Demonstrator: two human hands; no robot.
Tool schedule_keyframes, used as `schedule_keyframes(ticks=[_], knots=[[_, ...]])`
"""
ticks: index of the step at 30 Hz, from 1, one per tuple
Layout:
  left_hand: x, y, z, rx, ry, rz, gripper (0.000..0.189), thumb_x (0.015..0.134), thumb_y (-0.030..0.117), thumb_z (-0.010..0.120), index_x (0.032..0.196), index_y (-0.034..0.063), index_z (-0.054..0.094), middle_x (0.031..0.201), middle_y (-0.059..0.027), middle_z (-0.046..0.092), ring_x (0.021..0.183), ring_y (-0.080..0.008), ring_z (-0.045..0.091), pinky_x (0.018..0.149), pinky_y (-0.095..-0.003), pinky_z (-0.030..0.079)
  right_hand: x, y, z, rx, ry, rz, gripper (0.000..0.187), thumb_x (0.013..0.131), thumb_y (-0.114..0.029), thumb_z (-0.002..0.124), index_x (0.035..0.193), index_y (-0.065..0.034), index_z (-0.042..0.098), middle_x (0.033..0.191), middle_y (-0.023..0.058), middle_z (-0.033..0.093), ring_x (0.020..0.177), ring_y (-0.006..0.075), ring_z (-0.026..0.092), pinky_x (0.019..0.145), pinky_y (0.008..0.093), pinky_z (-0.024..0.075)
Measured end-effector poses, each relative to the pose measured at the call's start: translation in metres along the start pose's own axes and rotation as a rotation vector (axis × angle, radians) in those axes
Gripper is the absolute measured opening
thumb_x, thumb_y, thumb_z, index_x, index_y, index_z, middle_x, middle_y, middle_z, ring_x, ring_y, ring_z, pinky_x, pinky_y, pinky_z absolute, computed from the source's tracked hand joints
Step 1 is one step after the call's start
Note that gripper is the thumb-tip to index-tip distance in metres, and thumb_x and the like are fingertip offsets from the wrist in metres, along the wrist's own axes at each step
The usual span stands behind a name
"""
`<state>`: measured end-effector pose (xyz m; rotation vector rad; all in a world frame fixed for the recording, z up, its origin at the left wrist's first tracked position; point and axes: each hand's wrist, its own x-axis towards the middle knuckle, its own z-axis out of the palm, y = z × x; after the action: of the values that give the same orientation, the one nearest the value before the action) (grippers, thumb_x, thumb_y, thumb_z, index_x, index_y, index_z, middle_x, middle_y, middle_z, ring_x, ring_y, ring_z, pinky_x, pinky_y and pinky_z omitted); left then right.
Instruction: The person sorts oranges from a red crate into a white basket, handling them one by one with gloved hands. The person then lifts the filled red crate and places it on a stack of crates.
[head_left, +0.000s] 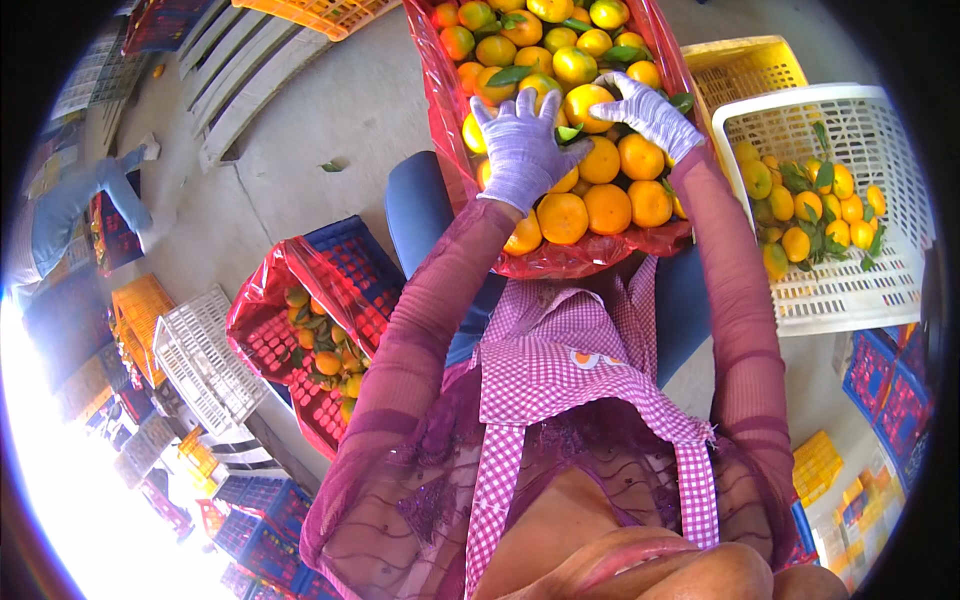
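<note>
Before me is a crate lined with red plastic film (585, 259), filled with orange and green-tinged mandarins (607, 210), some with green leaves. My left hand (521, 146), in a pale purple knit glove, lies palm down with spread fingers on the fruit at the crate's left side. In a matching glove, my right hand (652, 120) is at the right side, its thumb and fingertips apart against the right edge of a large mandarin (586, 107). The fruit under both palms is hidden.
At right stands a white plastic basket (892, 300) with leafy mandarins, beside a yellow crate (742, 60). A red-lined crate (255, 307) with fruit sits at lower left. Wooden pallet slats (247, 90) lie upper left. A bending person (82, 202) is at far left.
</note>
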<state>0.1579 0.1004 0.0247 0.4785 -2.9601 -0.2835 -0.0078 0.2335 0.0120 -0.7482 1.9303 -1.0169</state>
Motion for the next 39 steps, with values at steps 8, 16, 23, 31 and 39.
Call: schedule_keyframes(ticks=[8, 16, 23, 31, 39], knots=[[0.001, -0.002, -0.001, 0.0, -0.048, 0.024, 0.079, 0.073, 0.067, 0.06, 0.133, 0.0176, 0.045, 0.131, -0.0151, 0.049, 0.115, -0.0324, 0.054, 0.101, -0.0713, 0.021, -0.008, 0.0, -0.005, -0.405, -0.048, -0.029, 0.055, 0.089, -0.037, 0.06, 0.134, -0.0074, 0.047, 0.129, 0.0193, 0.054, 0.122, 0.0315, 0.049, 0.103, 0.0378, 0.0373], [0.005, 0.001, -0.011, 0.03, -0.088, 0.075, 0.081, 0.074, 0.069, 0.057, 0.135, 0.0183, 0.044, 0.131, -0.0152, 0.05, 0.116, -0.0328, 0.053, 0.097, -0.0715, 0.024, -0.007, -0.004, -0.001, -0.559, -0.044, -0.056, 0.06, 0.084, -0.05, 0.055, 0.132, -0.0133, 0.052, 0.126, 0.0178, 0.057, 0.117, 0.0314, 0.054, 0.1, 0.0404, 0.0394], [0.04, 0.013, -0.014, 0.103, -0.187, 0.204, 0.079, 0.074, 0.062, 0.064, 0.136, 0.0154, 0.047, 0.111, -0.0181, 0.06, 0.103, -0.0377, 0.057, 0.089, -0.0462, 0.045, 0.005, 0.004, 0.001, -0.492, -0.032, -0.15, 0.043, 0.084, -0.04, 0.056, 0.112, -0.0076, 0.062, 0.1, 0.019, 0.067, 0.093, 0.0308, 0.065, 0.082, 0.041, 0.0485], [0.036, 0.022, -0.003, -0.008, -0.155, 0.354, 0.073, 0.076, 0.05, 0.067, 0.134, 0.0097, 0.047, 0.115, -0.0161, 0.061, 0.104, -0.0339, 0.058, 0.09, -0.0438, 0.045, -0.039, -0.025, 0.016, -0.498, 0.246, -0.075, 0.049, 0.079, -0.03, 0.065, 0.117, -0.0005, 0.051, 0.097, 0.022, 0.065, 0.083, 0.0369, 0.064, 0.073, 0.0449, 0.0503], [0.036, 0.02, 0.004, -0.032, -0.101, 0.388, 0.073, 0.075, 0.051, 0.068, 0.132, 0.0086, 0.049, 0.117, -0.016, 0.061, 0.104, -0.0342, 0.058, 0.09, -0.0446, 0.045, -0.228, 0.1, -0.096, -1.205, 0.66, 0.401, 0.013, 0.08, -0.02, 0.059, 0.085, -0.0124, 0.067, 0.084, 0.0096, 0.066, 0.084, 0.0267, 0.063, 0.072, 0.0383, 0.0527]])
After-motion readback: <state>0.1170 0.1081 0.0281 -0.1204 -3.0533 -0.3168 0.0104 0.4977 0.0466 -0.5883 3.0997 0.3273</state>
